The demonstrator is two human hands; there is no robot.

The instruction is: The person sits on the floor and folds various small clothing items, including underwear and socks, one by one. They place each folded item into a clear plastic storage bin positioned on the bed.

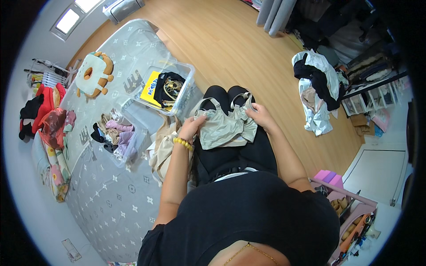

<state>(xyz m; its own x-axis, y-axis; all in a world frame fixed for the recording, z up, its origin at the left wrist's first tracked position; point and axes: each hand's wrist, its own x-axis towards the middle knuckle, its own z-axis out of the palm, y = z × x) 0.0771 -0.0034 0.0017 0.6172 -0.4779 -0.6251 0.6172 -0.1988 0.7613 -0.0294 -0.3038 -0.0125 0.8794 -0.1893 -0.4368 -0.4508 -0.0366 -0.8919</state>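
A pale grey-green bra (221, 128) is spread across my lap, its straps toward my knees. At its left edge my left hand (191, 127) is closed on the fabric, a yellow bead bracelet on the wrist. My right hand (261, 116) grips the opposite side near a strap. Beige garments (165, 148) lie in a heap on the bed beside my left forearm. Beyond them stands a clear plastic bin (188, 88) holding black clothing (169, 88) and a yellow packet (151, 88). A smaller clear box (128, 159) contains folded lilac, beige and dark garments (116, 133).
The bed has a grey patterned sheet (115, 199). A toast-shaped cushion (94, 75) and a pile of red clothes and bags (51, 115) lie to the left. Black and white clothes (317, 88) sit on the wooden floor (213, 35) at right, near a pink cart (355, 213).
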